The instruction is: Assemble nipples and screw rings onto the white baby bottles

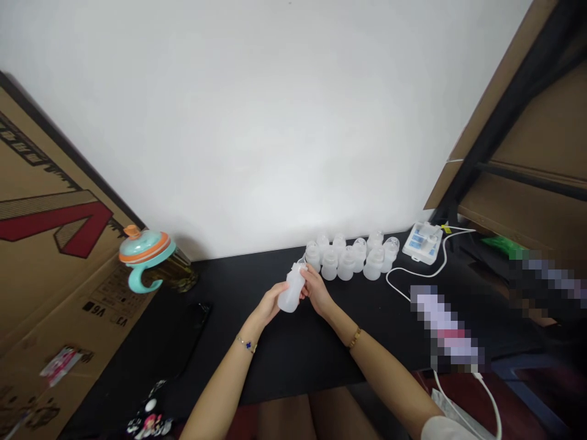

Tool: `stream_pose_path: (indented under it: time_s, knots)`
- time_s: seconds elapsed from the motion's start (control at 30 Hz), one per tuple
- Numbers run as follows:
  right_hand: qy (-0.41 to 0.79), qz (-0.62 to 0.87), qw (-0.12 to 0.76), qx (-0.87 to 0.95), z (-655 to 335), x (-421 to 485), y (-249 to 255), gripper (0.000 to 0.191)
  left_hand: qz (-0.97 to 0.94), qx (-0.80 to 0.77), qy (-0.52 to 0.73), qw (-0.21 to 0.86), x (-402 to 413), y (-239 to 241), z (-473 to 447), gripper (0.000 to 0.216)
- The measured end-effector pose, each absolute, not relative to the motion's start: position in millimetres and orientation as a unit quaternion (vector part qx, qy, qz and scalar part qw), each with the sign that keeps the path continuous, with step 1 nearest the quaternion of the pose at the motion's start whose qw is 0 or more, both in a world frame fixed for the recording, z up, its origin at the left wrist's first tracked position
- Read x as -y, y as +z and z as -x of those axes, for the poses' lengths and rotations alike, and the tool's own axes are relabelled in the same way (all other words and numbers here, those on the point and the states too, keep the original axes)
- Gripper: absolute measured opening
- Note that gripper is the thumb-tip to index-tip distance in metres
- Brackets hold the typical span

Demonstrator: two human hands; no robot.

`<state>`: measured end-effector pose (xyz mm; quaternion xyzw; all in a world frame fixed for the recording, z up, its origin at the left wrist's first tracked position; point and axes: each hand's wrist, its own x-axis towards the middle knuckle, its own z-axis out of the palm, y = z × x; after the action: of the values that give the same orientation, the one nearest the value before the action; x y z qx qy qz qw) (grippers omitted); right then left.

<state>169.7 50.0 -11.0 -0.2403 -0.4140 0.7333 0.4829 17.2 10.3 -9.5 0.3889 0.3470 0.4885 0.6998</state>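
A small white plastic bottle [292, 287] is held tilted above the black table [293, 348], between both hands. My left hand [267, 307] cups its lower body from the left, fingers wrapped round it. On the bottle's upper right side, near its neck, my right hand [315, 289] grips with closed fingers. Just behind the hands, several identical white bottles [351, 256] stand in a cluster at the table's back edge by the wall.
A teal and orange lidded cup [149, 255] sits at the left beside a large cardboard box [50, 256]. A dark phone [198, 318] lies on the table. A white power strip [424, 242] with a white cable [413, 275] lies at the right, near dark shelving [518, 140].
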Motion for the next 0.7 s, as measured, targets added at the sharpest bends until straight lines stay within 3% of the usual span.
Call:
stream_pose_path:
  time_s: [0.23, 0.7]
  knots:
    - [0.718, 0.261, 0.502, 0.406, -167.7, -52.6, -13.2, 0.038, -0.461, -0.354, 0.493, 0.647, -11.2, -2.7, -23.0, 0.043]
    - [0.776, 0.198, 0.449, 0.395, -172.8, -43.9, 9.2, 0.047, -0.367, -0.335, 0.517, 0.697, -13.9, -17.3, -13.9, 0.045]
